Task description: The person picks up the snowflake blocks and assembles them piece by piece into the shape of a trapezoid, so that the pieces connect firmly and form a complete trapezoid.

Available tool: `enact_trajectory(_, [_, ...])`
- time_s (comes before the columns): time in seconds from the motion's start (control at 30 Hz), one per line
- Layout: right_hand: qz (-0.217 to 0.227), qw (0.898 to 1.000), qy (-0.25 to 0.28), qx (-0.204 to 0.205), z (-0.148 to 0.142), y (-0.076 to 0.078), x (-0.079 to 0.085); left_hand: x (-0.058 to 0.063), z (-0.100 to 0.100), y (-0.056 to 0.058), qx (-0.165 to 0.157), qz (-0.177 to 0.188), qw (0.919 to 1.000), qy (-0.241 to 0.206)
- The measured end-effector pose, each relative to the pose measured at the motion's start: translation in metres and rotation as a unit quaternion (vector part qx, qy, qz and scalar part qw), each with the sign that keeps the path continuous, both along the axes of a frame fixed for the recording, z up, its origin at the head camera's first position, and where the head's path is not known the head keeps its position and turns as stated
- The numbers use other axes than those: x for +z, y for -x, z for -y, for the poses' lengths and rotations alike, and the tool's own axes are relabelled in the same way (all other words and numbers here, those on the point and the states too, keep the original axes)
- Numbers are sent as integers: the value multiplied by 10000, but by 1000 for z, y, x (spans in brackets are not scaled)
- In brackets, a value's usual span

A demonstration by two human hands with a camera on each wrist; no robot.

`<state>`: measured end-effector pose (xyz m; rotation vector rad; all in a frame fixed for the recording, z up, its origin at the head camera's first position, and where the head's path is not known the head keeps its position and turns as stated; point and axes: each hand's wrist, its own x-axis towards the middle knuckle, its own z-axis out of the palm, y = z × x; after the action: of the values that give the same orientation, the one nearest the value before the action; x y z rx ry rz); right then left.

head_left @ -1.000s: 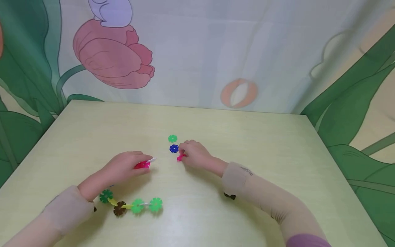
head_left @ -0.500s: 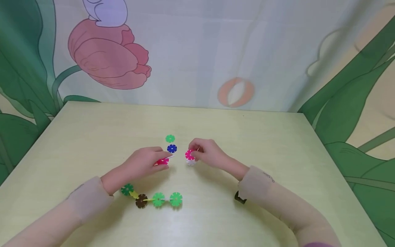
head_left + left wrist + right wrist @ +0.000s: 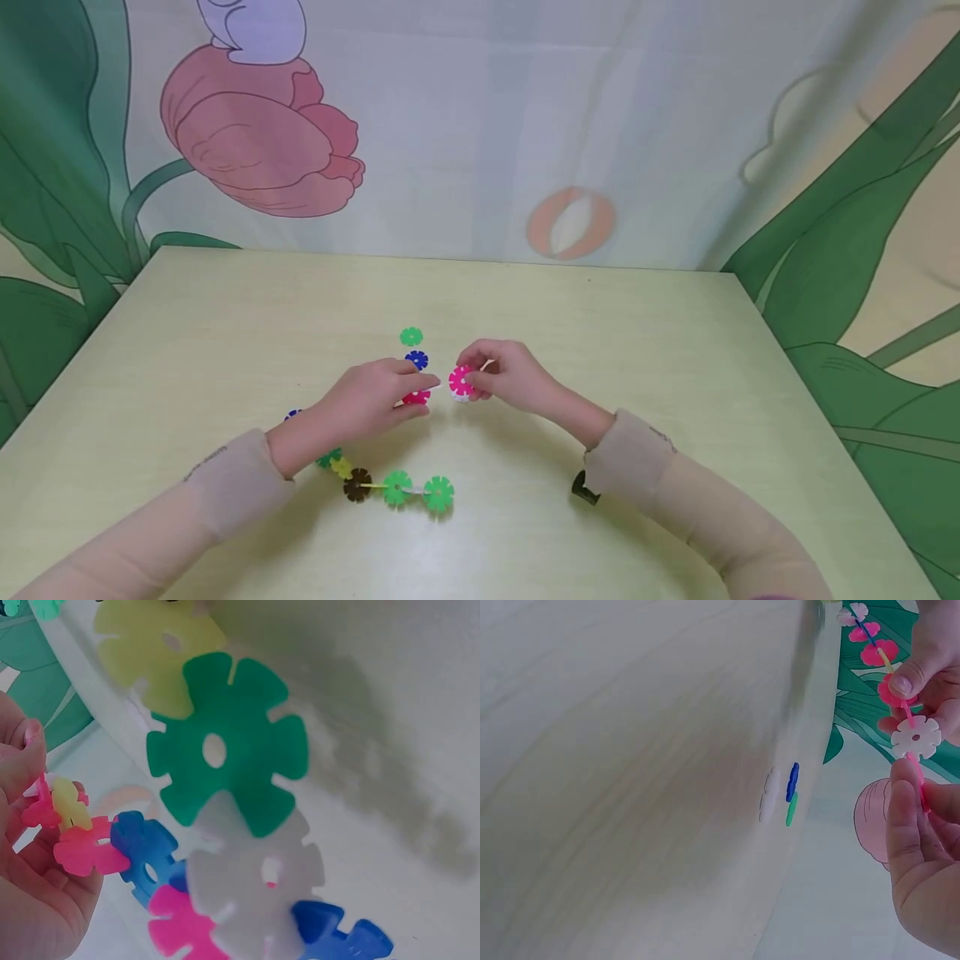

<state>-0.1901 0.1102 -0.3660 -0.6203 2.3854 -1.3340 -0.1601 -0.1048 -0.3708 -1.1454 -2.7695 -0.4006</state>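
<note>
My left hand (image 3: 375,400) grips the end of a chain of slotted flower-shaped plastic discs. Near its fingers are a red-pink disc (image 3: 415,399) and a white disc (image 3: 916,737) seen almost edge-on from the head. From there the chain runs back through a blue disc (image 3: 144,855), a white disc (image 3: 255,877) and a dark green disc (image 3: 229,742). Thumb and fingers of my right hand (image 3: 510,377) pinch a pink disc (image 3: 460,381), whose edge meets the white disc's rim in the right wrist view.
The chain's tail, with a brown disc (image 3: 357,485) and a light green disc (image 3: 438,494), trails toward the front of the table (image 3: 637,333). Loose on the tabletop lie a green disc (image 3: 411,336), a blue disc (image 3: 417,359) and a white disc (image 3: 769,795). Behind hangs a printed curtain (image 3: 427,125).
My right hand has lifted the pink disc off the table and turned it face-on. My left hand has moved right toward it, drawing the chain along.
</note>
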Motion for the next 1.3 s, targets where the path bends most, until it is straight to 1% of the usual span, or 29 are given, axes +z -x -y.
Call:
enact_trajectory(0.17, [36,10000,-2,-21,-1,-2,-1,2,-2,-3,-13,-35,10000,-22])
enact_trajectory(0.33, [-40,10000,-11,-16,-2,-4,0,2,-3,-4,-3,38,10000,-21])
enact_trajectory(0.63, [-171,9998,-53,86,-1,-5,0,-3,-5,-3,-59,-67,9997,-209])
enact_trajectory(0.73, [-203,9997,-80,81,-1,-6,1,-4,-6,-4,-11,71,9994,-342])
enact_trajectory(0.87, [-238,9997,-69,89,-1,-6,2,-4,-8,-6,102,410,9975,-564])
enact_trajectory(1.07, [-213,9996,-120,139,-2,-8,1,-5,-9,-9,241,853,9934,-731])
enact_trajectory(1.17, [-134,9997,-146,169,-2,-9,1,-6,-9,-9,267,914,9914,-895])
enact_trajectory(1.3, [-22,9998,-38,202,-1,-11,0,-9,-9,-9,261,807,9906,-1072])
